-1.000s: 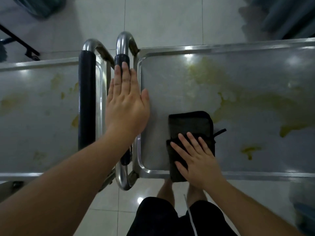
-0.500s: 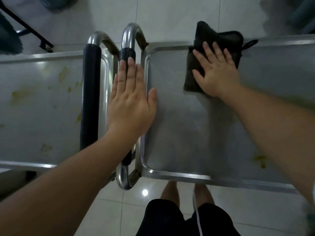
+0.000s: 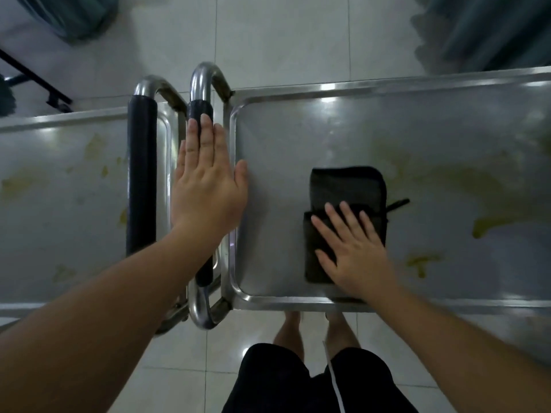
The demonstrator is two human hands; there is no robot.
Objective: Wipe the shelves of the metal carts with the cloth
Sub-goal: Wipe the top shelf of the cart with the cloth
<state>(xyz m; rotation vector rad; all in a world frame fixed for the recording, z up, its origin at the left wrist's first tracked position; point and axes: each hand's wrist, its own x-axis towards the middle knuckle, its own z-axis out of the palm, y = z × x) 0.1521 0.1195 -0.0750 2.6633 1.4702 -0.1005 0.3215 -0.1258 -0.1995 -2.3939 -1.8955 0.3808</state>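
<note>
Two flat hands: left hand (image 3: 208,186) braces the handle (image 3: 200,114); right hand (image 3: 354,251) presses the cloth (image 3: 346,186); next, stains (image 3: 489,225) to its right.

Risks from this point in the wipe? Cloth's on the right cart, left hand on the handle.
1. The yellow stains lie right of the cloth; strokes kept in the near-left zone would likely miss them.
2. The right hand presses flat on only the near part of the cloth, so the far fold may bunch or drag.
3. The left hand rests flat on the handle, not gripping it; a hard push might roll the cart.
</note>
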